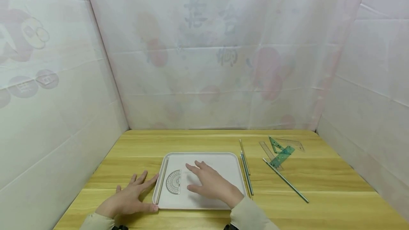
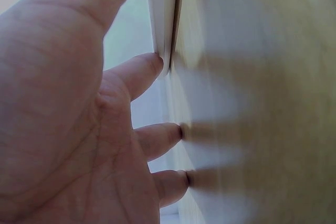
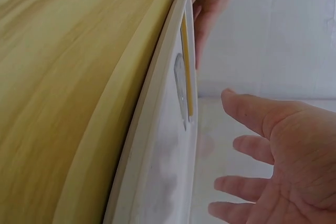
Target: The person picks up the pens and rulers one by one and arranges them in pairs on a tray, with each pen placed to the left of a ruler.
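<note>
A white tray (image 1: pixel 217 166) lies flat on the wooden table. Along its left inner side lies a pencil (image 1: pixel 163 180), with a clear protractor (image 1: pixel 174 182) just to the right of it. My left hand (image 1: pixel 129 196) is spread at the tray's left edge; thumb and index fingertip touch the rim, and in the left wrist view the other fingertips rest on the table. Above the tray, right of the protractor, my right hand (image 1: pixel 211 184) hovers with fingers extended and nothing in it. The right wrist view shows its palm (image 3: pixel 304 161) facing the tray.
Several pencils (image 1: pixel 246 173) lie beside the tray's right edge. Farther right are a green pencil (image 1: pixel 285 180), a green ruler (image 1: pixel 282 157), a green set square (image 1: pixel 275 145), a clear ruler (image 1: pixel 266 151) and a clear set square (image 1: pixel 297 144). Printed cloth walls (image 1: pixel 204 63) enclose the table.
</note>
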`<state>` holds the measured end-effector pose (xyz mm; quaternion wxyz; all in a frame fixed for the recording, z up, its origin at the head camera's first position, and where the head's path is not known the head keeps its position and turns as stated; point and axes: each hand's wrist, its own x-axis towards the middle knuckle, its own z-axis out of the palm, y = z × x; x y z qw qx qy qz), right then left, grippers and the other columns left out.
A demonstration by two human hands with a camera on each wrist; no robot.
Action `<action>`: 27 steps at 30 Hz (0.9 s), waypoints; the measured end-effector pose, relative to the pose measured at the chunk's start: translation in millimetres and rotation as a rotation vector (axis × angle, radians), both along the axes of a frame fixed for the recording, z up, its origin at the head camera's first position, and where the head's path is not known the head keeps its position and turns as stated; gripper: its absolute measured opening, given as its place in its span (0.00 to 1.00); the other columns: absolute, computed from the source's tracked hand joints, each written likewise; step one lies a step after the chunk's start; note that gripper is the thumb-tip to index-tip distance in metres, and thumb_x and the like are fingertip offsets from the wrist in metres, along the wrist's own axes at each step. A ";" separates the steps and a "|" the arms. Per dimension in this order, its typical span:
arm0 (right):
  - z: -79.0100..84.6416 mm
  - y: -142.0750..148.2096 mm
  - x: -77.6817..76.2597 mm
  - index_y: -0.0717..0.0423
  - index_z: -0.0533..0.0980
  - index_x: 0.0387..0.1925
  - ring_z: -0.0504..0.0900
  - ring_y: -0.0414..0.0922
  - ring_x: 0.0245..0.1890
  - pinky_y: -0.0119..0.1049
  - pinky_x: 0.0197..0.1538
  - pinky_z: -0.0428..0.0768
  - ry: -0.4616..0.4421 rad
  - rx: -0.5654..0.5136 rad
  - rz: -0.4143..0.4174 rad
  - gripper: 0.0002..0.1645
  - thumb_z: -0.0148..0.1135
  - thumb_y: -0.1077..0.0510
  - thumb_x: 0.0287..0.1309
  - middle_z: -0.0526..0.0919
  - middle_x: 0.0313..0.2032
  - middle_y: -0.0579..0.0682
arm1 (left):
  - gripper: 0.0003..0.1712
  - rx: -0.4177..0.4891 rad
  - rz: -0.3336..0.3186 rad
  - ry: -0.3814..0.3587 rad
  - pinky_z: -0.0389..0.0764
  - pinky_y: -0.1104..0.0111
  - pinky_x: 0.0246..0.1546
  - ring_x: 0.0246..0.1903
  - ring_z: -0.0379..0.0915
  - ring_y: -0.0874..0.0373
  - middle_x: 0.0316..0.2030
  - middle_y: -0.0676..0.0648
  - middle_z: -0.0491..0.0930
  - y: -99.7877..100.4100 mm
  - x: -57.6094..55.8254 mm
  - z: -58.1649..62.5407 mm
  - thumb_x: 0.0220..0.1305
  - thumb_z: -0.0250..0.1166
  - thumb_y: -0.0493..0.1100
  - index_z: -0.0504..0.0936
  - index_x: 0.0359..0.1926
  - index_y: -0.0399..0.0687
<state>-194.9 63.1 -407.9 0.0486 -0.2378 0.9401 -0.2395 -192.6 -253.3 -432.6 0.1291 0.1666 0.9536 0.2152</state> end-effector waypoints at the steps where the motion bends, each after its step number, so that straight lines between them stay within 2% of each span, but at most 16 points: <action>1: 0.1 2.0 0.6 0.46 0.66 0.82 0.59 0.67 0.83 0.68 0.80 0.63 0.001 -0.002 -0.001 0.43 0.70 0.43 0.71 0.63 0.82 0.64 | 0.63 0.005 -0.001 -0.001 0.37 0.06 0.55 0.78 0.35 0.11 0.84 0.27 0.47 0.0 0.1 0.0 0.56 0.77 0.72 0.59 0.85 0.61; 6: 1.1 13.6 5.2 0.47 0.63 0.83 0.53 0.72 0.84 0.73 0.80 0.57 0.019 -0.004 0.000 0.46 0.70 0.43 0.71 0.58 0.83 0.67 | 0.63 0.019 -0.001 -0.008 0.36 0.06 0.55 0.78 0.35 0.12 0.84 0.28 0.48 -0.1 0.5 -1.1 0.56 0.77 0.73 0.60 0.85 0.62; 15: 1.5 34.0 12.8 0.46 0.61 0.84 0.48 0.71 0.85 0.77 0.80 0.49 0.015 -0.014 -0.044 0.48 0.69 0.41 0.72 0.53 0.84 0.67 | 0.63 0.028 0.002 -0.008 0.35 0.07 0.55 0.78 0.34 0.12 0.84 0.27 0.47 -0.4 2.0 -1.6 0.55 0.78 0.73 0.60 0.85 0.62; 27: -3.8 58.0 13.5 0.44 0.62 0.84 0.48 0.72 0.85 0.79 0.79 0.46 0.010 -0.006 -0.119 0.48 0.70 0.41 0.71 0.53 0.85 0.66 | 0.63 0.035 0.002 -0.011 0.34 0.07 0.55 0.78 0.33 0.12 0.84 0.27 0.46 -0.9 2.9 -1.7 0.55 0.78 0.73 0.60 0.85 0.61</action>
